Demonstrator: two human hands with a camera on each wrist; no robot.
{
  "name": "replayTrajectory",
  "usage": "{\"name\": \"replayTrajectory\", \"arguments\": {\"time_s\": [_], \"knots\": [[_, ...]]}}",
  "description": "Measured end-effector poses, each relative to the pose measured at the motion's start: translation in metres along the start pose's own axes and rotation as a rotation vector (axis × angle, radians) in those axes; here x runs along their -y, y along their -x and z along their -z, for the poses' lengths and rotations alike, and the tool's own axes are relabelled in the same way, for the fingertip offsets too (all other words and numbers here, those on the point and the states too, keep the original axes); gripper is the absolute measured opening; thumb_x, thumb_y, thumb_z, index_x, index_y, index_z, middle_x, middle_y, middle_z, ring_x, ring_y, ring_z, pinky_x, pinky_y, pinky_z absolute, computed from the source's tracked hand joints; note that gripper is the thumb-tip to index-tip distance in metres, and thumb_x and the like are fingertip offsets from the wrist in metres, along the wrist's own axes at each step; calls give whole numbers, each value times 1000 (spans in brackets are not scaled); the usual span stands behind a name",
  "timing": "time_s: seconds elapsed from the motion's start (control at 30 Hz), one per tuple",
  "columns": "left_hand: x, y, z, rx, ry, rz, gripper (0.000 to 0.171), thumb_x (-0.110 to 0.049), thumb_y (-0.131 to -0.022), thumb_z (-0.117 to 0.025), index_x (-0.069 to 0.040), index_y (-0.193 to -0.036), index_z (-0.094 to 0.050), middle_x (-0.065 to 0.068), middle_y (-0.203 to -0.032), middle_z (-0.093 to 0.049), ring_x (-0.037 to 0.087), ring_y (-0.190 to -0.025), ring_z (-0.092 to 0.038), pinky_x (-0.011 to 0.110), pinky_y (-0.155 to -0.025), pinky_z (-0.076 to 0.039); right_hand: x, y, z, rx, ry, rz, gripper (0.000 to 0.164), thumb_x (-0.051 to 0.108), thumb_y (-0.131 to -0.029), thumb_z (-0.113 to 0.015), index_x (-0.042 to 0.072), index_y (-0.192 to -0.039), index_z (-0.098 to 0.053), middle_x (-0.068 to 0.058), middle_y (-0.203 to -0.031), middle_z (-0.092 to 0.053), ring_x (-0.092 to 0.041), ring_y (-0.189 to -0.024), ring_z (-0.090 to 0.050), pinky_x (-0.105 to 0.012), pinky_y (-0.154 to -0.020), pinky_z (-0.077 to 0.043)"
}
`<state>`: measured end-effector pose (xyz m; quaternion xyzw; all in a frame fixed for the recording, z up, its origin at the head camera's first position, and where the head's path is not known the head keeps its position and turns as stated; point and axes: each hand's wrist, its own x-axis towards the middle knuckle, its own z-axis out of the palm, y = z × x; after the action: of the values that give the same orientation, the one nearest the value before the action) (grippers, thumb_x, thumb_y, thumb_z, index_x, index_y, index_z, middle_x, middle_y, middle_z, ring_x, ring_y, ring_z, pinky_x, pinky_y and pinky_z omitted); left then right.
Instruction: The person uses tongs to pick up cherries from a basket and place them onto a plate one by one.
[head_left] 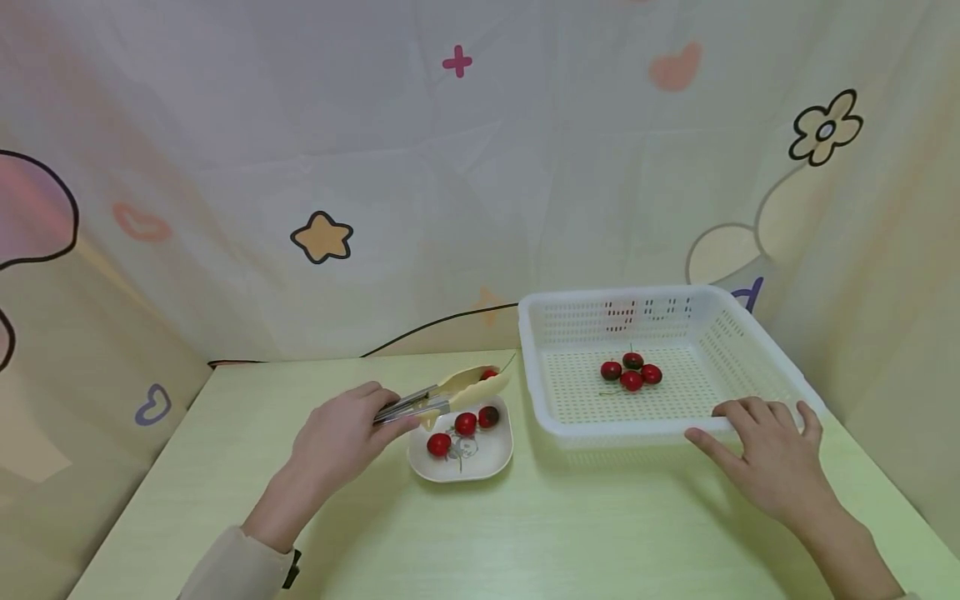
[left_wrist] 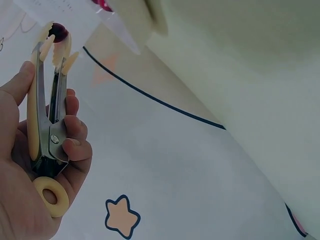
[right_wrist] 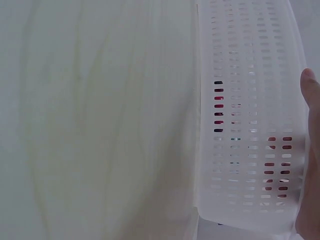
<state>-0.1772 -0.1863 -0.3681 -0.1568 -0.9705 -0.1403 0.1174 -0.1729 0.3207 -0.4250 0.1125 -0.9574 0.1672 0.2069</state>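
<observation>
My left hand (head_left: 341,433) grips a pair of small tongs (head_left: 431,402) with metal arms and cream tips. Between the tips is a dark red cherry (left_wrist: 58,32), held above the far edge of a small white dish (head_left: 489,467). Several cherries, among them one red cherry (head_left: 439,445), lie in that dish. My right hand (head_left: 780,458) rests on the near rim of a white plastic basket (head_left: 600,430), thumb outside and fingers over the edge. Inside the basket a cluster of cherries (head_left: 632,381) sits on the slotted floor.
The dish stands to the left of the basket on a pale green-yellow table (head_left: 525,542). Behind the table hangs a light curtain (head_left: 420,183) printed with stars, hearts and flowers. The basket's walls rise higher than the dish.
</observation>
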Motion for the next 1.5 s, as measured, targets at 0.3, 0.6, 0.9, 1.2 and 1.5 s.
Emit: {"name": "replayTrajectory", "arguments": {"time_s": [0.3,0.6,0.9,1.2,1.5], "knots": [[9,18,-8,26,-35,-2,43,-53,-92,-73,-13,-106,-73,-11,-91,-61,7,-69,-51,29,-57,-44,1,0,0,-2,-6,6,46,50,-96,-68,7,-112,-64,-22,-116,-61,-51,-114,-47,-77,-107,-2],[11,35,-10,5,-73,-45,37,-53,-91,-73,-17,-98,-72,-16,-81,-52,4,-65,-45,26,-53,-41,2,-1,0,1,-2,5,46,50,-97,-67,7,-113,-64,-23,-117,-61,-52,-114,-47,-77,-107,-2],[14,44,-12,18,-81,-48,39,-53,-90,-76,-15,-101,-73,-12,-86,-57,5,-68,-47,26,-55,-43,2,1,0,4,0,2,46,50,-97,-67,7,-113,-64,-22,-117,-61,-51,-114,-46,-77,-107,-3],[17,44,-14,-20,-80,-78,44,-52,-91,-75,-11,-104,-71,-6,-89,-60,7,-69,-47,27,-55,-45,0,0,0,12,5,-3,46,51,-98,-66,8,-114,-64,-23,-118,-61,-52,-116,-45,-77,-107,-2],[15,42,-18,-53,-82,-43,45,-46,-100,-65,-5,-118,-62,3,-104,-64,12,-74,-54,32,-57,-48,2,1,0,11,5,-6,46,51,-97,-67,7,-114,-64,-22,-117,-61,-51,-115,-45,-77,-107,-3]]}}
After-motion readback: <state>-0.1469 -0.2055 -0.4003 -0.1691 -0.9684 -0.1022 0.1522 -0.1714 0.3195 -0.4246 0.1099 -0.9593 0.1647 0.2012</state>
